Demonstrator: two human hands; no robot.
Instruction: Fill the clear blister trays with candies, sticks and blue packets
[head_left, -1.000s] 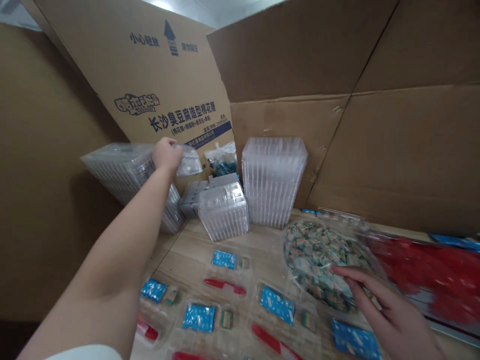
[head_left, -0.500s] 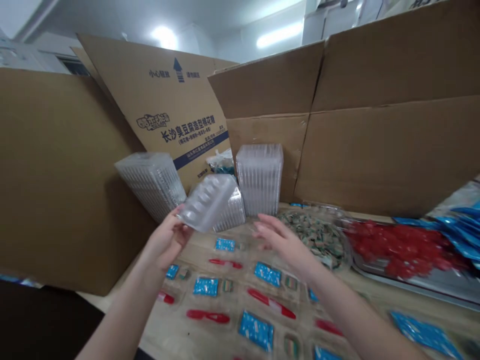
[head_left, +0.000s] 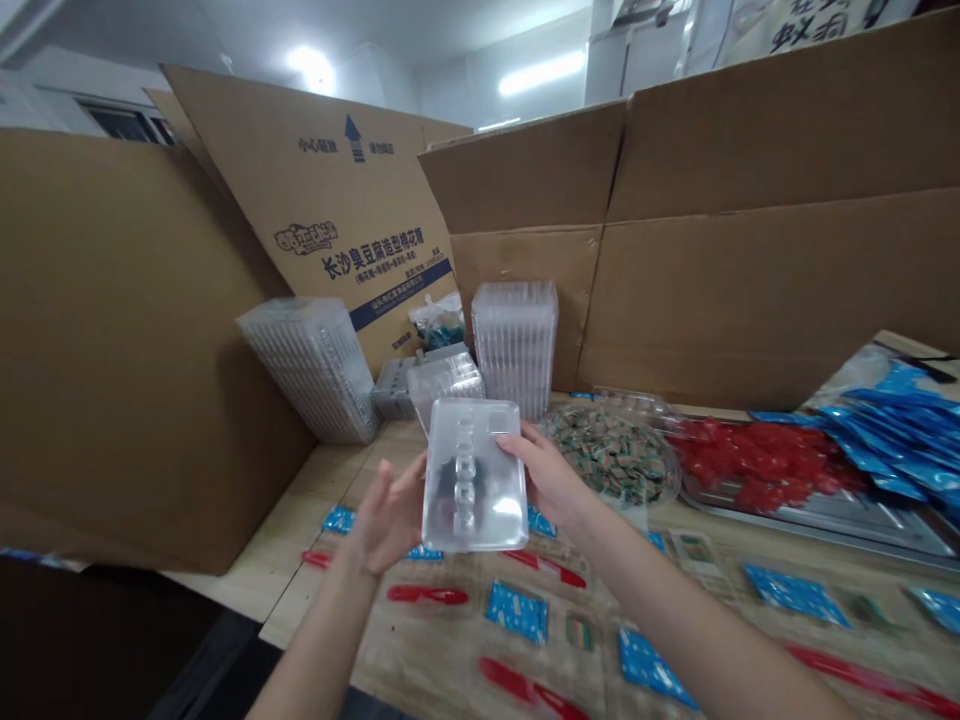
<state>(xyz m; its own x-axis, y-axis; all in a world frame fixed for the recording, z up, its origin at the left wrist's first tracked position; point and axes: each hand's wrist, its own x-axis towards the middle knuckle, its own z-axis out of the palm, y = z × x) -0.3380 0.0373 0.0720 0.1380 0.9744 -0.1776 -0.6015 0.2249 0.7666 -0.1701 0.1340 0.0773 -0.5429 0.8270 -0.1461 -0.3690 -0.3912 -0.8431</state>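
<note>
A clear plastic tray [head_left: 442,470] with moulded hollows is held up over the table in front of me. My right hand [head_left: 546,468] grips its right edge, thumb on the front face and fingers behind. My left hand [head_left: 396,515] is at the tray's left edge with its thumb raised apart; its fingertips are partly hidden by the tray. Below lie filled clear trays, each with a blue packet [head_left: 517,610], a red plastic piece [head_left: 427,595] and a small striped packet [head_left: 579,630].
Stacks of clear trays [head_left: 514,345] stand at the back, with another stack [head_left: 307,360] at left. Cardboard walls [head_left: 772,290] enclose the far side. To the right are a bowl of small packets [head_left: 611,450], red pieces [head_left: 765,460] on a metal tray, and blue packets [head_left: 892,440].
The plastic tray has come from the left toward the middle and turned upright. My right hand has closed on it, while my left hand's thumb has come off it.
</note>
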